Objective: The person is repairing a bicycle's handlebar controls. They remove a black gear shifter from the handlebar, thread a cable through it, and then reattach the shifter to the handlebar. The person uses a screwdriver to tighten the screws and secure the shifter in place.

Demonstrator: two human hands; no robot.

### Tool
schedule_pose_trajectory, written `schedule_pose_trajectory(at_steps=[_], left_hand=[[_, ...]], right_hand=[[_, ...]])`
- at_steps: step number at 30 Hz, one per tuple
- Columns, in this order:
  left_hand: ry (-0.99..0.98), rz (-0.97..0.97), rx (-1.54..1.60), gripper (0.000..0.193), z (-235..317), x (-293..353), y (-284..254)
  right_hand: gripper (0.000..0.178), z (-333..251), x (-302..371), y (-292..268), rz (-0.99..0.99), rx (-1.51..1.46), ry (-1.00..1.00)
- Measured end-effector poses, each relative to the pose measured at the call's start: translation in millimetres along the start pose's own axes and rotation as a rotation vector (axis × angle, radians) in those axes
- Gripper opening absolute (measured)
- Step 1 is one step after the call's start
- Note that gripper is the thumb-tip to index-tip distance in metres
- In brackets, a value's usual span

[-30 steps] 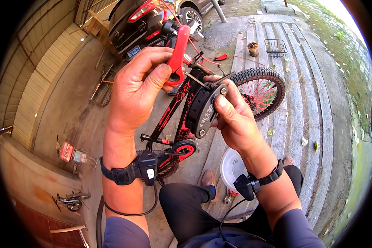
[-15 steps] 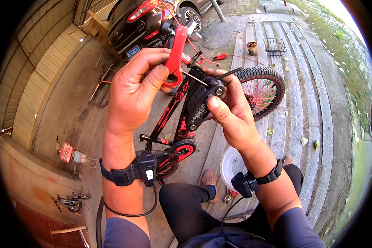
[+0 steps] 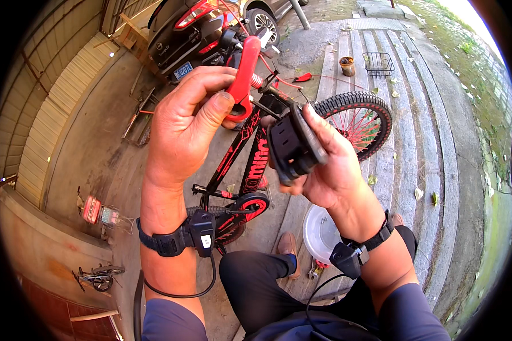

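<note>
Over a bicycle frame: red lever [image 3: 246,74] in left hand [image 3: 182,128], black multi-tool [image 3: 294,145] in right hand [image 3: 337,167]

Surroundings: black-and-red bicycle [image 3: 255,165] directly behind both hands, its knobbly tyre [image 3: 383,128] at right, over pale slabs [image 3: 407,170]. Beyond, on the slabs: a brown tin [image 3: 347,67] beside a wire basket [image 3: 379,65]. Dark car [image 3: 190,40] at upper left. White tub [image 3: 310,245] below the right wrist. Left hand, lever and tool all stand between the viewer and the bicycle.

Obscured: right fingers mostly hidden behind the tool; its face turned out of sight, edges soft with blur. Tub partly covered by the right forearm and its strapped device [image 3: 347,258]. Car cut off at the top by the dark lens rim.

Grip: left thumb and fingers pinch the lever near its ringed lower end. Right hand is closed round the tool, thumb along its upper right side.

Orientation: lever's long axis near upright, top leaning slightly right, ring down. Tool body runs steeply from upper left to lower right, slotted side facing left; a thin rod [image 3: 264,109] extends from its upper end toward the ring. Contact between rod and ring: cannot tell.
</note>
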State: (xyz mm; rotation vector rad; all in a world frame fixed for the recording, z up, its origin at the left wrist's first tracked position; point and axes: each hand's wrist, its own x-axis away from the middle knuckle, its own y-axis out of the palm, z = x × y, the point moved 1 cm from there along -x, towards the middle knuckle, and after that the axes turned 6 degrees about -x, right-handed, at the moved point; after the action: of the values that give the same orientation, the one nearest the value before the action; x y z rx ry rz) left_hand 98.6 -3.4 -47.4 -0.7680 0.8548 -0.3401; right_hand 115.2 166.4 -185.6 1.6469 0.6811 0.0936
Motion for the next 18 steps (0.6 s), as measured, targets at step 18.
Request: schedule_pose_trajectory(at_steps=[18], left_hand=[[0.01, 0.0, 0.008, 0.029, 0.6, 1.3, 0.7]], right_hand=[[0.053, 6.7, 5.2, 6.7, -0.063, 0.639, -0.501]])
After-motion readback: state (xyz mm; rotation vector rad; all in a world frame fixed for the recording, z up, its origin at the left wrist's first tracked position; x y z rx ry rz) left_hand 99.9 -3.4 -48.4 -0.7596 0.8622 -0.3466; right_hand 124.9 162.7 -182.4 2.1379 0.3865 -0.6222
